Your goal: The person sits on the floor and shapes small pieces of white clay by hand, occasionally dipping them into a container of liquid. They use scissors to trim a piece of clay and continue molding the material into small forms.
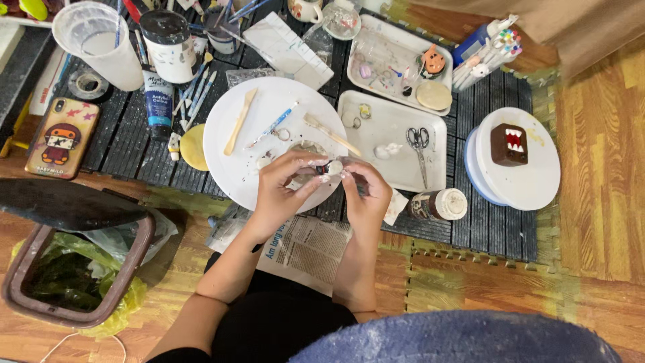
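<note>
While both your left hand (285, 185) and right hand (366, 191) pinch the small clay piece (331, 168), shaping continues; steady it, scissors (418, 144) at two o'clock.

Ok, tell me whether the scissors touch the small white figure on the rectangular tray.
Apart. The head view shows bare tray between the scissors and the small white figure.

Two white trays (396, 111), one round plate (228, 154), one scissors (418, 142), one phone (62, 136)
</note>
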